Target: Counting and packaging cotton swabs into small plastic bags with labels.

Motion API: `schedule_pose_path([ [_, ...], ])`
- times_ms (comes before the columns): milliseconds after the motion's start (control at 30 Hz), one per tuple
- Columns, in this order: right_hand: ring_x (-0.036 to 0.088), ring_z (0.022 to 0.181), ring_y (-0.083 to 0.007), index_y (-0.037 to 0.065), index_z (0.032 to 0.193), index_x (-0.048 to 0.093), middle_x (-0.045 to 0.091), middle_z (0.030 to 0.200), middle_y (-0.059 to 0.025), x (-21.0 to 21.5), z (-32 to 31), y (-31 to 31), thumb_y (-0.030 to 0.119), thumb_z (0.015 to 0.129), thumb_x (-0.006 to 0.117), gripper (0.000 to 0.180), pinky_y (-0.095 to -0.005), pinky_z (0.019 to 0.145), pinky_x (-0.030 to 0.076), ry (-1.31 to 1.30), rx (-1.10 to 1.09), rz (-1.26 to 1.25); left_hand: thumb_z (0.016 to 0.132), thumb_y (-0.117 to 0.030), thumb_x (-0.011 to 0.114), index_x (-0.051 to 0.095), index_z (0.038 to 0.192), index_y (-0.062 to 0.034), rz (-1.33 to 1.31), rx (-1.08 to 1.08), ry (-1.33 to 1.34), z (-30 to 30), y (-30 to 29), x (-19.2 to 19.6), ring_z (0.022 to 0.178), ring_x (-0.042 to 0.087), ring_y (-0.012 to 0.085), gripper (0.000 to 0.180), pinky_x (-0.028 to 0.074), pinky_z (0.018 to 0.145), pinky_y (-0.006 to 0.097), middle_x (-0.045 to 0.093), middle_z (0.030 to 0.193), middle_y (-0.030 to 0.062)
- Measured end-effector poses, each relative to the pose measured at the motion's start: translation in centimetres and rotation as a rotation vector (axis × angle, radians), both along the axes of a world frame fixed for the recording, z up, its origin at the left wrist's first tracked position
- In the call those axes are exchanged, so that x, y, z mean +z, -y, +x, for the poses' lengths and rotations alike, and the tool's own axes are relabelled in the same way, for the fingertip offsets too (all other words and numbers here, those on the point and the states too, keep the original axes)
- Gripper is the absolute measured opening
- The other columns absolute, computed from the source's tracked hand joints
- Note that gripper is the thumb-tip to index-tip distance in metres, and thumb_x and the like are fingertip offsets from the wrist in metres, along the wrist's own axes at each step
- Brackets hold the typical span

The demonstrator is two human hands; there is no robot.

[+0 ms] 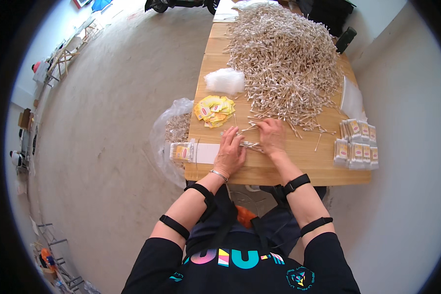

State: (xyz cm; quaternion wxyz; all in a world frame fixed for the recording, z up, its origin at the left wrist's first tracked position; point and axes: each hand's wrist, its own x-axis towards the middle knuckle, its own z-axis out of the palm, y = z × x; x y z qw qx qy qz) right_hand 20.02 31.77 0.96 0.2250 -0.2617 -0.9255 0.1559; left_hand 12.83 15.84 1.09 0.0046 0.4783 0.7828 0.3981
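Note:
Several loose cotton swabs [251, 146] lie in a small row on the wooden table between my two hands. My left hand [229, 154] rests at their left ends, its fingers bent and closed over them; the fingertips partly hide what they grip. My right hand [273, 137] is to the right, thumb and fingers pinched at a few stray swabs [253, 124] just beyond the row. Left of my left hand are a white strip [208, 153] and a clear pack of swabs [182, 152] with a yellow label, at the table's left edge.
A large heap of cotton swabs [284, 59] covers the far table. Yellow cards [214, 110] and clear plastic bags [224, 81] lie at the left. Filled packs [356, 143] are stacked at the right, near more bags [353, 99]. A plastic sack [160, 128] stands beside the table.

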Motion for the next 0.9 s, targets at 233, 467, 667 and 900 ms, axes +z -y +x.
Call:
schedule_pose_path([
  [233, 0.051, 0.097, -0.0228, 0.014, 0.088, 0.070, 0.061, 0.092, -0.0004, 0.2, 3.3, -1.5, 0.018, 0.076, 0.067, 0.013, -0.0386, 0.088, 0.040, -0.054, -0.144, -0.023, 0.078, -0.008, 0.062, 0.056, 0.110, 0.0006, 0.036, 0.011, 0.012, -0.3, 0.0, -0.6, 0.128, 0.037, 0.0367, 0.034, 0.026, 0.110, 0.048, 0.046, 0.129, 0.0208],
  [467, 0.052, 0.097, -0.0260, 0.012, 0.094, 0.070, 0.060, 0.100, -0.0042, 3.3, 4.5, 3.4, 0.021, 0.073, 0.071, 0.022, -0.0381, 0.090, 0.039, -0.046, -0.058, 0.065, 0.079, -0.009, 0.064, 0.059, 0.106, -0.0007, 0.041, 0.015, 0.003, -0.4, 0.1, -1.0, 0.127, 0.039, 0.0364, 0.029, 0.027, 0.110, 0.048, 0.048, 0.128, 0.0203],
  [667, 0.051, 0.098, -0.0238, 0.013, 0.091, 0.070, 0.058, 0.099, -0.0020, 1.5, 6.2, 1.8, 0.019, 0.072, 0.072, 0.019, -0.0385, 0.084, 0.041, 0.021, 0.042, -0.098, 0.081, -0.004, 0.063, 0.063, 0.098, -0.0018, 0.106, 0.010, 0.014, -0.4, -0.1, -0.7, 0.123, 0.045, 0.0371, 0.018, 0.036, 0.104, 0.044, 0.053, 0.123, 0.0204],
  [900, 0.055, 0.087, -0.0263, 0.008, 0.083, 0.070, 0.060, 0.082, -0.0063, 0.6, 7.2, 0.5, 0.011, 0.074, 0.069, 0.010, -0.0366, 0.078, 0.045, -0.079, 0.024, -0.193, 0.081, -0.002, 0.062, 0.064, 0.091, -0.0013, 0.147, 0.030, 0.059, -0.4, 0.1, -0.9, 0.120, 0.048, 0.0359, 0.010, 0.040, 0.101, 0.042, 0.056, 0.119, 0.0185],
])
